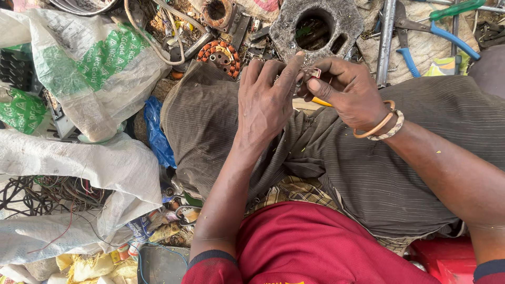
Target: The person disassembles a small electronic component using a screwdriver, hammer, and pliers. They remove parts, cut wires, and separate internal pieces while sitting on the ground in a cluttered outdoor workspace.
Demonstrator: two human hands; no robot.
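Note:
My left hand [265,100] and my right hand [350,89] meet above my lap, fingertips together on a small reddish metal part [314,72]. Both hands pinch it from either side. A yellow handle [322,102] shows under my right hand, mostly hidden by the palm. Two bangles [380,126] ring my right wrist. My knees in brown striped trousers [336,163] lie under the hands.
White and green woven sacks [89,68] lie at the left, with tangled wires [47,194] below them. A grey metal housing with a round hole [315,26], a copper-wound stator [223,57], blue-handled pliers [421,37] and a steel rod [386,37] sit beyond my knees.

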